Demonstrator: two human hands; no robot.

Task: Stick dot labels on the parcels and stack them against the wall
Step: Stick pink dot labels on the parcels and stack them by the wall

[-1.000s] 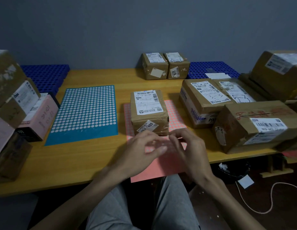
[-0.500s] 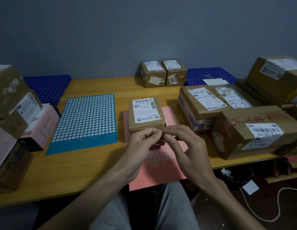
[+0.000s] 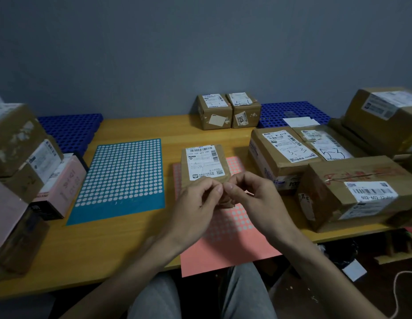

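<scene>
Now that the left hand and right hand have risen off the pink dot sheet to pinch fingertips together before the small parcel standing on it, a dot label, too small to see, seems peeled and ready to stick.

The left hand and right hand hide the near face of the middle parcel and part of the pink sheet. Whether they pinch anything is too small to tell. Boxes at the left edge of the table are cut off.
</scene>
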